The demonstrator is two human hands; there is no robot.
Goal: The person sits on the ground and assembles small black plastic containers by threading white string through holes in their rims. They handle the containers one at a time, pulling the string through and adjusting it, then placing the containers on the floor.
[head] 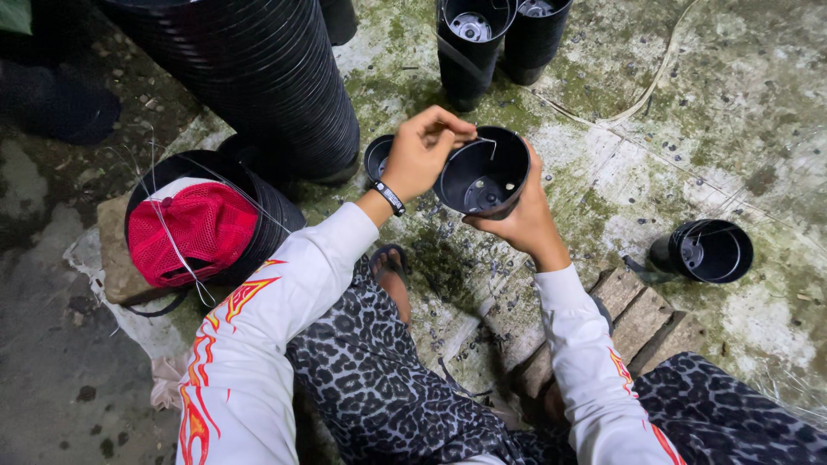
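A black plastic pot (482, 176) is held up in front of me, its open mouth facing the camera. My right hand (523, 215) cups it from below and behind. My left hand (424, 148) pinches a thin wire (484, 141) at the pot's near rim; the wire hooks over the rim into the pot. A dark band sits on my left wrist. Both arms wear white sleeves with flame prints.
A tall stack of black pots (258, 69) lies at upper left. A red mesh cap with loose wires (191, 228) rests on a pot stack. More pots stand at top centre (469, 43), one lies on its side (711, 250) at right. Wooden planks (637, 323) sit by my knee.
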